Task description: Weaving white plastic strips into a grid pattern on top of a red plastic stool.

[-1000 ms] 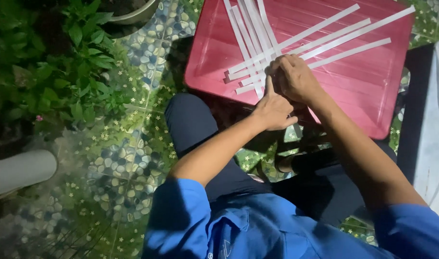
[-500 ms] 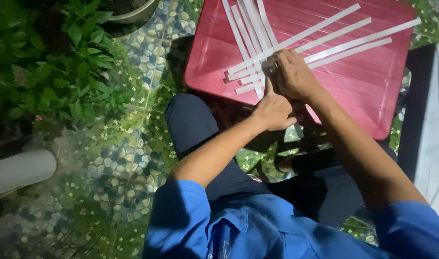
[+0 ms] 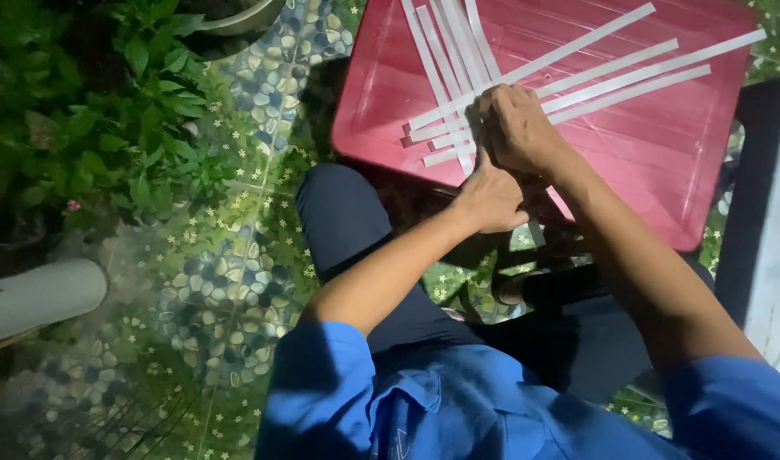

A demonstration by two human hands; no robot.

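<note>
While curled fingers [image 3: 500,106] press white strips [image 3: 577,77], left hand [image 3: 490,198] pinches one.

2 hands [image 3: 500,162], about 8 white strips [image 3: 611,85], 1 red tray [image 3: 662,162], 1 grey pipe [image 3: 40,298]

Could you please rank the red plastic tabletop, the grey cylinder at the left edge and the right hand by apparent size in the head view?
1. red plastic tabletop
2. grey cylinder, partly cut off
3. right hand, only slightly smaller, so unsure
</note>
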